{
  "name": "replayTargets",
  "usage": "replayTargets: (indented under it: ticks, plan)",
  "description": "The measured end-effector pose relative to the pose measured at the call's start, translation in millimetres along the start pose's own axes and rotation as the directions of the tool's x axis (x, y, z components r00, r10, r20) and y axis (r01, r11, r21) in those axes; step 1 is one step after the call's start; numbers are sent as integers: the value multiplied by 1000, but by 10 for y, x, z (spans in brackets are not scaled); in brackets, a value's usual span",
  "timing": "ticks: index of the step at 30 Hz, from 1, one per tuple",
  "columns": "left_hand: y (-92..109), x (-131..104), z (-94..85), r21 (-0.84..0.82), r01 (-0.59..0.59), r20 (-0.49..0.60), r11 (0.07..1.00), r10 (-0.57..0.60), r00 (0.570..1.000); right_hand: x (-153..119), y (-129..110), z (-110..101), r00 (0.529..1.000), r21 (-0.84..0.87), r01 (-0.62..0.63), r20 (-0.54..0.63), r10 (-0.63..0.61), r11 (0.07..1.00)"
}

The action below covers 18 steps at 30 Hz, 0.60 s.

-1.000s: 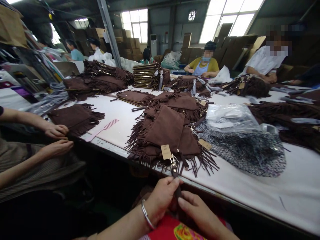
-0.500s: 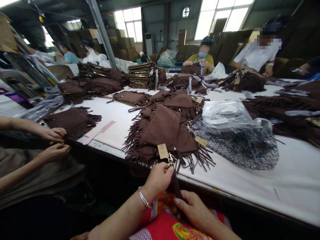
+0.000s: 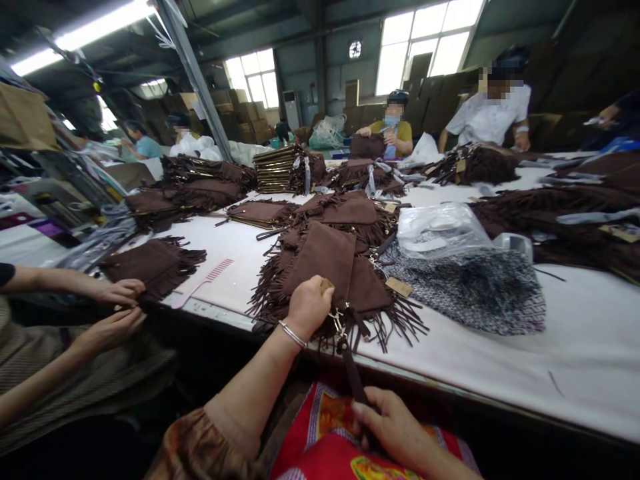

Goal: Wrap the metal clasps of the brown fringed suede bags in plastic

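A brown fringed bag [image 3: 323, 257] lies on top of a pile of similar bags at the table's front edge. My left hand [image 3: 306, 310] is over its lower part, fingers closed on a tan hang tag [image 3: 327, 286], mostly covered by the fingers. Below it, my right hand [image 3: 393, 423] grips the lower end of a dark brown wrist strap [image 3: 353, 375]. The strap hangs over the table edge from a metal clasp [image 3: 339, 327] near the bag's corner. Another tan tag [image 3: 399, 287] rests on the fringe to the right.
A pink comb [image 3: 205, 281] lies left of the pile, near a co-worker's hands [image 3: 120, 303] at another fringed bag [image 3: 150, 265]. To the right, a clear plastic bag [image 3: 440, 230] sits on speckled knit fabric [image 3: 470, 287]. Stacked bags [image 3: 275, 170] stand farther back on the white table [image 3: 575, 353].
My left hand has moved from the clasp up and left onto the hang tag. The right hand still holds the strap, and the clasp is now uncovered.
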State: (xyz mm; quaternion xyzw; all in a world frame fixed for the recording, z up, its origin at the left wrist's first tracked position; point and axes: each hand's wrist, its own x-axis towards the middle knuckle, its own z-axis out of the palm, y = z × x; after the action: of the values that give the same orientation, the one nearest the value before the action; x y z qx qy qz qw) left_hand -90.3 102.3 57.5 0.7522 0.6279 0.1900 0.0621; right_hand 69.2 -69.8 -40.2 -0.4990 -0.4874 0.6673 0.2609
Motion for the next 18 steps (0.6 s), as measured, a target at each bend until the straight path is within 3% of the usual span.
replayTargets:
  ticks: [5,10,14,16,18]
  plan:
    - [95,554,-25,-86,-135,-13,987,135,991,-22,13,-11,1000,-2,16,-19,-16,1000]
    - [81,857,115,-36,-118,25,992,119,993,-48,-36,4,1000,-12,16,-26,-16,1000]
    - [52,656,65,-3,-93,-80,996,93,993,-87,-61,-39,1000,-10,24,-18,-25,1000]
    - [22,371,10,-54,-85,-147,995,76,986,-97,-45,-74,999,19,34,13,-35,999]
    - [-17,-26,-7,-205,-47,-57,978,35,998,-90,-3,-99,998,96,22,55,-27,995]
